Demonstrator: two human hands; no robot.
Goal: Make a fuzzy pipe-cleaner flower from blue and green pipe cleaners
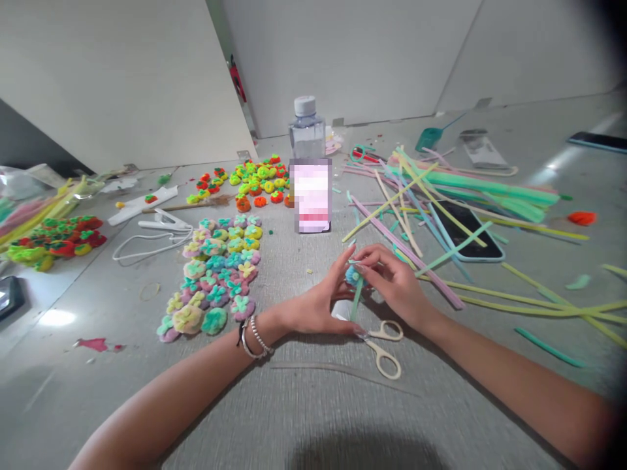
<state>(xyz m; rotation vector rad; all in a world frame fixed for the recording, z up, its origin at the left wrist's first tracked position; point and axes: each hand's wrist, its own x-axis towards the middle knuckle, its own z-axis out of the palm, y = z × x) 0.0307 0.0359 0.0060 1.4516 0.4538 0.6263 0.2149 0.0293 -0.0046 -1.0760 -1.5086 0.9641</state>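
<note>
Both hands meet at the middle of the table around a small blue fuzzy pipe-cleaner flower (351, 277). My left hand (321, 301) steadies it with the fingers, while its thumb reaches lower, near the hanging end of a light green pipe cleaner (358, 297). Fingers of my right hand (394, 284) are pinched together at the top of the flower, on the green pipe cleaner. Just below the hands lie scissors (385, 359) with cream handles; their blades are partly hidden by my left hand. A white object (342, 309) beneath my left hand is mostly covered.
Rows of finished fuzzy flowers (215, 277) lie to the left. Red and yellow fuzzy pieces (259, 179) sit behind them. A phone (313, 196) leans before a bottle (306, 134). Loose pipe cleaners (416, 215) and another phone (467, 232) spread rightward.
</note>
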